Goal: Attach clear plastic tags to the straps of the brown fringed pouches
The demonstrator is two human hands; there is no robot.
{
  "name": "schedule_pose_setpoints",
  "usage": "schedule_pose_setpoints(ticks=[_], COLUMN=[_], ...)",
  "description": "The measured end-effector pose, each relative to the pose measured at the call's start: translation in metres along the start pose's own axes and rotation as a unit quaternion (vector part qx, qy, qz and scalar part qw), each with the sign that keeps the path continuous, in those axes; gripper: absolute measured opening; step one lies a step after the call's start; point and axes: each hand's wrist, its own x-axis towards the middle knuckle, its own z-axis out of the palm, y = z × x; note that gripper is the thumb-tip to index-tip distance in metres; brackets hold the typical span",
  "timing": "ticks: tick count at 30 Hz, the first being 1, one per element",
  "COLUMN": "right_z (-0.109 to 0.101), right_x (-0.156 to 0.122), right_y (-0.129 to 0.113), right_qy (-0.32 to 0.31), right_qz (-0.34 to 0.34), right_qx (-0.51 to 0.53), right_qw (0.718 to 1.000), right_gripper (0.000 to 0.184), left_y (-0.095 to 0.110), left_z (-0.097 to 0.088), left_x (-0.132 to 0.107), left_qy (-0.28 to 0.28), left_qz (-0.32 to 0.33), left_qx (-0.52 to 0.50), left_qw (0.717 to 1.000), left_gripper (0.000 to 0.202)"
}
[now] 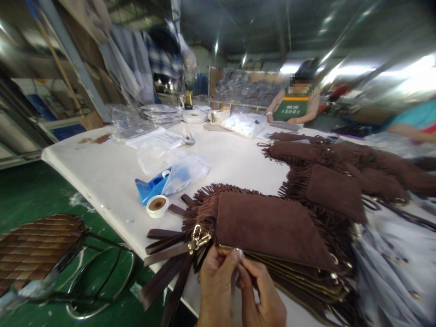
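Note:
A stack of dark brown suede bags with fringed sides lies in front of me, the top bag (262, 222) flat with its gold zipper edge facing me. My left hand (218, 277) is closed in a pinch at the left part of that zipper edge. Right against it, my right hand (260, 290) pinches at the same edge; its fingertips hide whatever small piece is between them. Gold clasps (198, 238) on brown straps (170, 254) hang off the bag's left side, just beyond my left hand. Lower bags' zippers show beneath the top one.
Beyond the stack sit a blue tape dispenser (150, 186), a tape roll (157, 205) and clear plastic bags (187, 170). More fringed bags (335, 188) cover the table's right side. A co-worker in a green apron (291, 109) is across the table. A woven-seat chair (37, 250) stands at left.

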Motion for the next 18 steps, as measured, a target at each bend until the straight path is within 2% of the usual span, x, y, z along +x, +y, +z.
schedule_pose_setpoints(ticks=[3,7,12,14,16,18], right_z=[0.000,0.001,0.006,0.012,0.020,0.026], right_x=[0.000,0.000,-0.003,-0.002,-0.001,0.001], right_y=[0.008,0.014,0.014,0.013,0.010,0.004], right_qy=[-0.011,-0.005,0.014,0.030,0.056,0.093], right_qz=[-0.061,-0.155,-0.164,-0.164,-0.164,-0.162], right_qx=[-0.018,-0.091,-0.193,-0.224,-0.245,-0.252], right_qw=[0.998,0.984,0.967,0.960,0.954,0.950], right_gripper=[0.024,0.029,0.026,0.026,0.029,0.032], left_y=[-0.002,-0.007,-0.009,-0.004,0.003,0.006], left_z=[-0.004,-0.009,-0.012,-0.016,-0.021,-0.023], left_x=[0.001,0.000,-0.005,-0.004,-0.002,-0.001], left_qy=[-0.003,-0.003,0.018,0.010,-0.019,-0.021], left_qz=[0.032,0.079,0.124,0.109,0.068,0.043], left_qx=[0.035,0.117,0.168,0.163,0.165,0.197], left_qw=[0.999,0.990,0.978,0.981,0.984,0.979], left_gripper=[0.026,0.028,0.031,0.032,0.033,0.040])
